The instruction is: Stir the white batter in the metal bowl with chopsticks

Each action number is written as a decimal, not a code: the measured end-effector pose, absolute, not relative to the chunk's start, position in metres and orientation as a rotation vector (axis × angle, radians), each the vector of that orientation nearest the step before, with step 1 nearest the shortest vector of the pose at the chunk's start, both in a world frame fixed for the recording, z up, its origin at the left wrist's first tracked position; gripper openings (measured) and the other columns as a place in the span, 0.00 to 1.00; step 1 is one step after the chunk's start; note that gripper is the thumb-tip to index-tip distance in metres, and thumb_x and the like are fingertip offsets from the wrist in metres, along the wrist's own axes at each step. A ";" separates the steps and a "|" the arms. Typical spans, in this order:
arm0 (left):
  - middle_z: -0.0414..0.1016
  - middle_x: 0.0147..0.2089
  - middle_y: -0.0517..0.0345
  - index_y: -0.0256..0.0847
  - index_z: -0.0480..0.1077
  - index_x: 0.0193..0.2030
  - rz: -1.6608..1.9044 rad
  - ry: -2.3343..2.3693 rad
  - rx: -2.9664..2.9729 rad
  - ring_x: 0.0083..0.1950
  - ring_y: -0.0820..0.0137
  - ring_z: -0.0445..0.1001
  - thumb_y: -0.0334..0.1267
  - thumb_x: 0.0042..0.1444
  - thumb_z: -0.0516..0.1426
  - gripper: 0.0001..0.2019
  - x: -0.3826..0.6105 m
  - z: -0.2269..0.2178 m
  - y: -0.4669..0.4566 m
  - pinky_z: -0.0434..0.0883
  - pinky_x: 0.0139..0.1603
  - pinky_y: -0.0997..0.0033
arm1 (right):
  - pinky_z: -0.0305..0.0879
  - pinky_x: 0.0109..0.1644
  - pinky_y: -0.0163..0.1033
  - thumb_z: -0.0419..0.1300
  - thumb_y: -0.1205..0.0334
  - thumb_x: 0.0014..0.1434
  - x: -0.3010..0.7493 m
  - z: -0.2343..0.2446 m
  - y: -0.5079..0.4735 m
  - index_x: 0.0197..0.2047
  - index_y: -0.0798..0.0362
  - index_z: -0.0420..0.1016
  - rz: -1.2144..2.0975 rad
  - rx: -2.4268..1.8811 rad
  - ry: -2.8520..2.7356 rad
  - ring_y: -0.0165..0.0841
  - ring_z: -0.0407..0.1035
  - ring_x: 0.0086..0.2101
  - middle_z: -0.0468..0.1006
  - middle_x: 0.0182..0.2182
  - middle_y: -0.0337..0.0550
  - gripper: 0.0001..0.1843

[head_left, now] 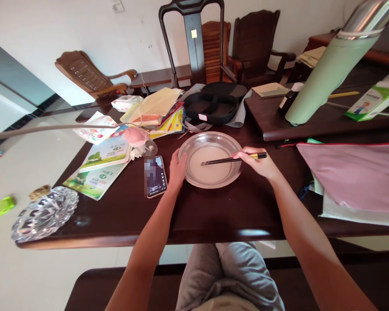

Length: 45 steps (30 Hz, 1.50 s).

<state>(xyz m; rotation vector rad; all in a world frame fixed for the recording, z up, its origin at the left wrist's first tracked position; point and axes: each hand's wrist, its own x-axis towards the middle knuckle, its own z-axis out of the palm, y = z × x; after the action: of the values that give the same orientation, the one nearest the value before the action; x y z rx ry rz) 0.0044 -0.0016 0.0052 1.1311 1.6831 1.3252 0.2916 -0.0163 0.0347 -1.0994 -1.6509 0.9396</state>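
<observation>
A shallow, round metal basin [214, 183] rests on the dark wooden table, with a pale, whitish surface inside that could be liquid. At its left rim is my left hand [177, 169], thumb over the edge and fingers along the outer side. My right hand [255, 161] grips a pair of black chopsticks [222, 160] with gold bands near their upper ends. They slant over the basin's right rim, tips close together near its middle; whether the tips touch the pale surface I cannot tell. Just left of my left hand lies a lit smartphone [155, 176].
Workbooks [99, 172], a pink object [136, 137] and a cut-glass dish [47, 214] lie to the left. Behind the basin is a black case [210, 106]. A green thermos [330, 77] stands on a raised board; a pink pouch [353, 175] lies at right.
</observation>
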 end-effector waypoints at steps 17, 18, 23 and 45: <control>0.76 0.63 0.45 0.41 0.72 0.60 1.324 1.677 1.131 0.65 0.55 0.73 0.43 0.61 0.60 0.21 0.003 0.004 -0.001 0.66 0.70 0.53 | 0.76 0.47 0.45 0.64 0.36 0.59 0.294 0.033 -0.016 0.33 0.46 0.85 0.882 -1.101 -1.642 0.43 0.82 0.41 0.88 0.36 0.44 0.22; 0.76 0.63 0.44 0.41 0.72 0.61 1.320 1.682 1.132 0.65 0.55 0.73 0.43 0.62 0.59 0.21 0.003 0.004 -0.001 0.66 0.69 0.53 | 0.75 0.48 0.46 0.64 0.37 0.60 0.297 0.033 -0.015 0.33 0.46 0.85 0.847 -1.119 -1.600 0.43 0.82 0.40 0.88 0.36 0.44 0.21; 0.76 0.64 0.45 0.41 0.71 0.61 1.330 1.669 1.126 0.66 0.55 0.73 0.42 0.61 0.60 0.21 0.001 0.003 -0.002 0.66 0.69 0.54 | 0.75 0.49 0.48 0.63 0.37 0.61 0.317 0.038 -0.017 0.24 0.46 0.81 0.766 -1.152 -1.366 0.42 0.81 0.34 0.86 0.28 0.43 0.25; 0.76 0.64 0.44 0.40 0.71 0.61 1.327 1.682 1.139 0.65 0.56 0.73 0.42 0.62 0.59 0.22 0.003 0.002 0.000 0.66 0.69 0.55 | 0.75 0.47 0.45 0.65 0.35 0.59 0.292 0.033 -0.016 0.31 0.47 0.85 0.942 -1.068 -1.621 0.42 0.82 0.38 0.88 0.33 0.44 0.23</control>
<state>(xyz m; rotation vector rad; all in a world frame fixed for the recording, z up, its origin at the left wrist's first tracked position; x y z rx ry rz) 0.0031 -0.0003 0.0023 1.1390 1.6820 1.3273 0.2924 -0.0165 0.0329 -1.0681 -1.6205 0.9415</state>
